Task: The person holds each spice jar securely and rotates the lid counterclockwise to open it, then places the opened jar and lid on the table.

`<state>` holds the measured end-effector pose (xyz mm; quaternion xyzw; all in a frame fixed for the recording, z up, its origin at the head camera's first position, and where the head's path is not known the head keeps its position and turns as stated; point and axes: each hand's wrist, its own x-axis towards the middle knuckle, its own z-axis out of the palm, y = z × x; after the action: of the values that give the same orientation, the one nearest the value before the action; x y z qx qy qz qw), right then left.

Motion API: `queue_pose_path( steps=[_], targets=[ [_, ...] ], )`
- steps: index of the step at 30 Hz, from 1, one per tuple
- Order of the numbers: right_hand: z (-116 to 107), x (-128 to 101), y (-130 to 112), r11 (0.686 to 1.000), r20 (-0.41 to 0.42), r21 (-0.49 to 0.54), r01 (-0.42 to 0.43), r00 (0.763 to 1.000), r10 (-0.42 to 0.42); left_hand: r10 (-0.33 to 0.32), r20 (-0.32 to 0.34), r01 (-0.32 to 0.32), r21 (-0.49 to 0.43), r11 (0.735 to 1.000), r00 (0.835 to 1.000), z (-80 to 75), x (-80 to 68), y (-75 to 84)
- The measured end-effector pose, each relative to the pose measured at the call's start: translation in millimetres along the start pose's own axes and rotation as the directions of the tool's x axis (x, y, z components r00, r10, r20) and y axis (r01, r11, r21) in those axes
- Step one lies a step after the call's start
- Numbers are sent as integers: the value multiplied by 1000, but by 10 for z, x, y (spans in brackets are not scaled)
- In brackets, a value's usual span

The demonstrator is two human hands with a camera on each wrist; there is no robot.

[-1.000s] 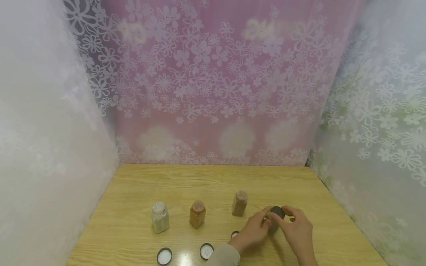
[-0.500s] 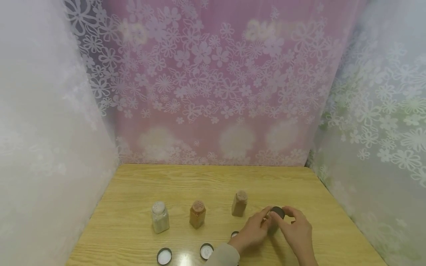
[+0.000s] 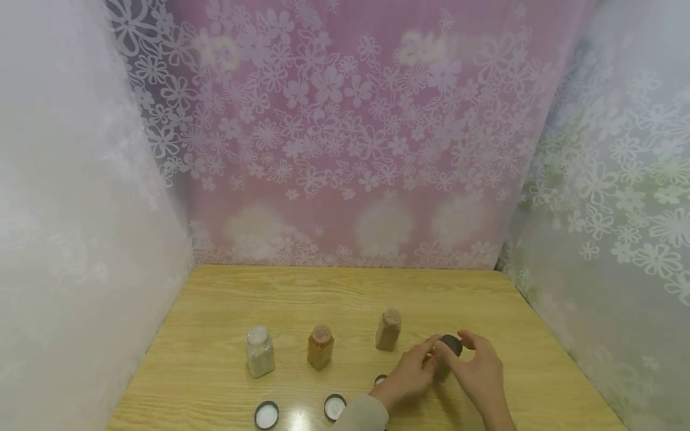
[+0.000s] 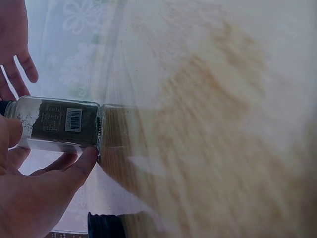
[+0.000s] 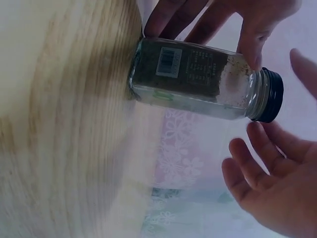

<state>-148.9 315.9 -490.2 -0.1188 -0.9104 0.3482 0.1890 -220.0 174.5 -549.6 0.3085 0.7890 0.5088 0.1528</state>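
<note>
My left hand point(image 3: 406, 371) grips a square glass spice jar point(image 5: 193, 74) that stands upright on the table. Dark powder fills most of it, and a barcode label shows on its side. A black cap point(image 5: 274, 96) sits on the jar's neck. Around the cap, my right hand point(image 3: 480, 374) is spread loosely. In the right wrist view its fingertips point(image 5: 255, 129) are right at the cap's edge, while the thumb stands apart from it. The left wrist view shows the right hand's fingers point(image 4: 27, 67) extended beside the jar.
Three uncapped spice jars with perforated tops stand to the left: a white one point(image 3: 260, 353), an orange one point(image 3: 320, 347) and a brown one point(image 3: 388, 330). Black caps point(image 3: 266, 415) point(image 3: 335, 407) point(image 3: 380, 379) lie upturned nearer the front. Patterned curtains point(image 3: 345, 149) enclose the wooden table point(image 3: 280, 293).
My right hand has loosened around the cap, its fingers spreading slightly away. The cap and jar now tilt very slightly to the right in the head view. My left hand stays in place.
</note>
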Motion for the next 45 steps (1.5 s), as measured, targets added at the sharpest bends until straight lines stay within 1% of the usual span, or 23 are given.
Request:
queue_pose_path(
  steps=[2, 4, 9, 11, 12, 15, 19, 21, 26, 28, 33, 35, 37, 40, 43, 45],
  targets=[
    [0, 1, 10, 1000, -31, -4, -16, 999, 16, -6, 3, 6, -5, 1000, 1000, 5, -12, -2],
    [-6, -1, 18, 1000, -44, -6, -11, 999, 10, -13, 7, 13, -13, 1000, 1000, 9, -23, -2],
    [-12, -3, 13, 996, -21, -18, 89, 996, -89, -12, -1, 12, -15, 1000, 1000, 11, -28, -6],
    [-5, -7, 10, 994, -12, -18, 109, 994, -110, -8, -4, 8, -9, 1000, 1000, 11, -26, -8],
    [-2, -10, 11, 995, -12, -14, 101, 995, -101, -10, -4, 10, -9, 1000, 1000, 12, -25, -8],
    [-2, -17, 13, 1000, -23, 0, 30, 999, -30, -19, -2, 19, -14, 1000, 1000, 10, -28, -4],
    [-17, -5, 22, 999, -28, 10, -44, 999, 44, -25, -6, 25, -19, 1000, 1000, -1, -28, 5],
    [-24, -2, 21, 999, -20, 4, -38, 999, 38, -26, -4, 26, -18, 1000, 1000, -5, -31, 6],
    [-16, -9, 8, 999, -1, -1, 46, 999, -46, -25, 0, 25, -12, 1000, 1000, -3, -34, 3],
    [-10, -15, 10, 998, 4, -4, 61, 998, -61, -23, -3, 23, -15, 1000, 1000, 4, -33, 0],
    [-9, -39, 27, 999, 23, 12, -31, 999, 30, -30, -5, 30, -17, 999, 1000, 25, -44, -4],
    [-9, -42, 33, 999, 24, 17, -48, 999, 48, -31, -6, 31, -8, 999, 999, 25, -47, -2],
    [-8, -40, 34, 1000, 13, 10, -25, 1000, 25, -28, -5, 28, -3, 1000, 1000, 18, -49, 3],
    [-4, -29, 31, 999, -5, -13, 46, 999, -46, -21, -4, 21, 1, 1000, 1000, 11, -46, 7],
    [4, -16, 28, 993, -19, -21, 119, 993, -119, -13, 1, 13, -2, 1000, 1000, 8, -38, 5],
    [9, -11, 21, 992, -30, -19, 121, 992, -121, -9, 1, 9, -5, 1000, 1000, 9, -33, 2]
  ],
)
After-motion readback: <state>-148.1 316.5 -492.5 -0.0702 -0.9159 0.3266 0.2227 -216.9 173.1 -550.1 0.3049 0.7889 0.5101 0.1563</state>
